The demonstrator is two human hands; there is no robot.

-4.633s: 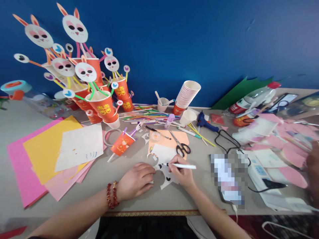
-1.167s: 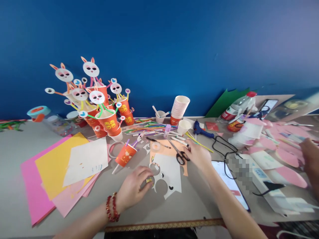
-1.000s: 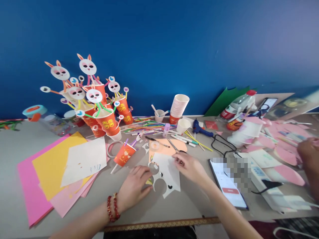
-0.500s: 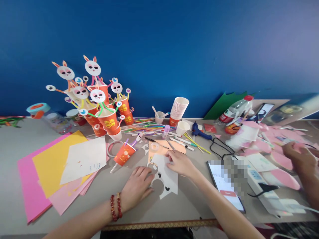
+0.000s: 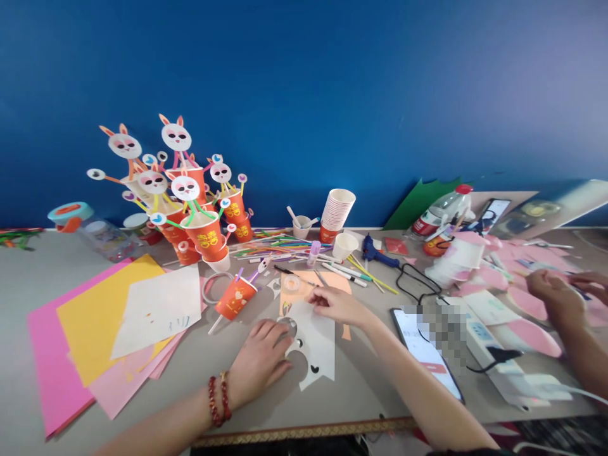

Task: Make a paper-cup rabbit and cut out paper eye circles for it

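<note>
My left hand [image 5: 263, 360] lies low over the table, fingers loosely spread, fingertips by the left edge of a white paper sheet [image 5: 319, 339]. That sheet has round cut-outs and small dark heart marks. At its upper end, my right hand [image 5: 339, 307] has thumb and fingers drawn together; what they pinch, if anything, is hidden. Orange paper [image 5: 294, 285] lies partly beneath the sheet and my right hand, with a black pen [image 5: 284, 270] across its upper edge. To the left, a red paper cup [image 5: 236, 299] with straws and a small paper face lies tilted.
Red cups with rabbit faces [image 5: 202, 234] stand at the back left, near coloured sheets [image 5: 90, 323]. Behind my hands are straws, markers, a cup stack [image 5: 338, 212] and a glue gun [image 5: 377, 253]. On the right are a phone [image 5: 427, 361], a power strip [image 5: 498, 361] and another person's hands [image 5: 558, 297].
My right hand's fingers have curled together and shifted slightly left at the sheet's top. The left hand stays almost in place. The other person's hands have moved closer together.
</note>
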